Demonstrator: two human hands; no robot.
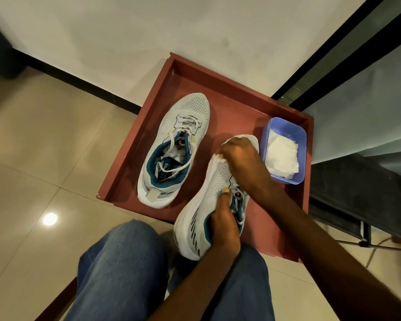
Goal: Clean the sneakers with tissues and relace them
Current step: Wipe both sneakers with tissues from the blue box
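Observation:
Two white mesh sneakers with teal lining are in a red-brown tray (229, 93). The left sneaker (174, 149) lies flat, its laces loose and partly undone. My left hand (223, 225) grips the second sneaker (206, 205) around its collar, holding it tilted over the tray's near edge. My right hand (239, 154) presses a crumpled white tissue (217, 158) against this sneaker's toe; most of the tissue is hidden under the fingers.
A purple plastic tub (285, 128) with several white tissues (281, 158) stands in the tray's right corner. My knees in blue jeans (120, 262) are just below the tray. A black-framed glass panel (357, 66) and tripod legs (380, 246) stand to the right.

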